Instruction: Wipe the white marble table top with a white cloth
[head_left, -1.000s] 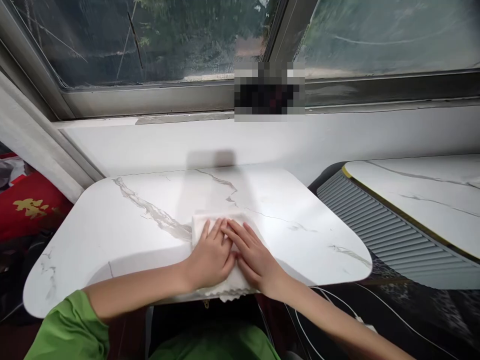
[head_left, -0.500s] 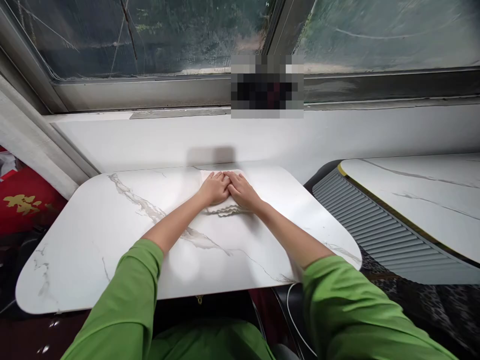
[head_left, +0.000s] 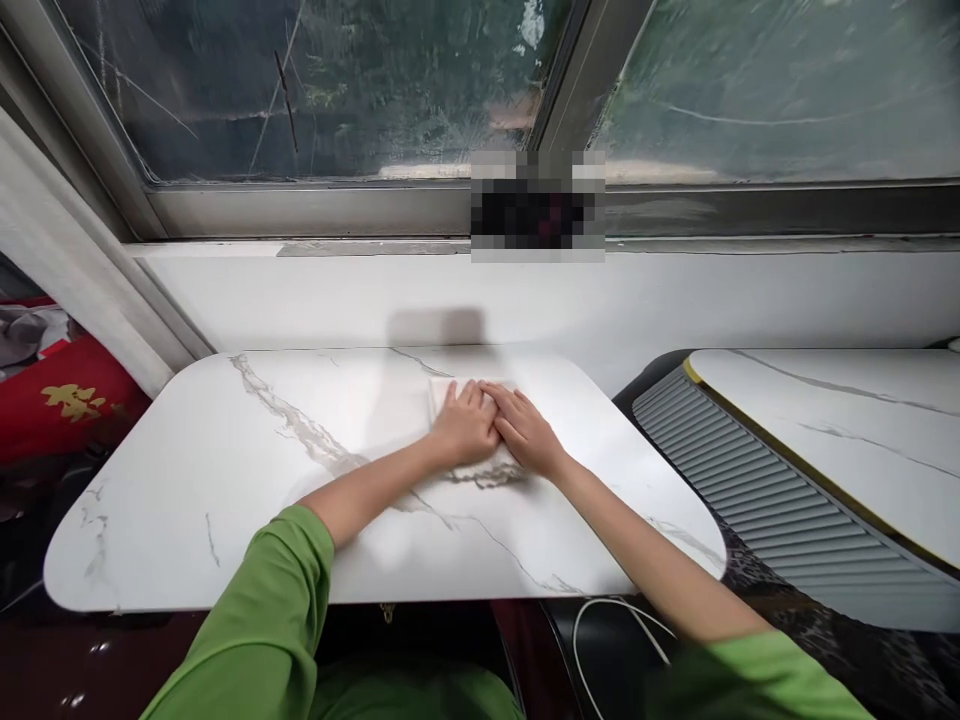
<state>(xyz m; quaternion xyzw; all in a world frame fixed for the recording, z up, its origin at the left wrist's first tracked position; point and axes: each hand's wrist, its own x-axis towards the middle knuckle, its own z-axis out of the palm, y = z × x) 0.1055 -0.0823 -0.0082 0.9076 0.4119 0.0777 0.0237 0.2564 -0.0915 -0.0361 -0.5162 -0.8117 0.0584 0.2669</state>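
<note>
A folded white cloth [head_left: 491, 470] with a wavy, ruffled near edge lies on the white marble-patterned tabletop [head_left: 187, 460]. My left hand [head_left: 466, 428] rests flat on the cloth, fingers stretched toward the wall. Beside it, my right hand [head_left: 526, 432] also presses flat on the cloth, its fingers extended and meeting those of the left. Neither hand is wrapped round the cloth. Much of the cloth is hidden beneath both palms; its far left corner and near edge show.
A white wall [head_left: 315, 300] and a metal-framed window [head_left: 315, 210] stand behind the table. To the right is another marble-patterned table [head_left: 847, 420] with a grey ribbed side. A red item with gold print [head_left: 75, 400] is at left. A white cable [head_left: 581, 650] hangs below.
Both hands and the cloth have slid across the tabletop toward me and to the right. My view has shifted slightly too. The hands stay flat on the cloth.
</note>
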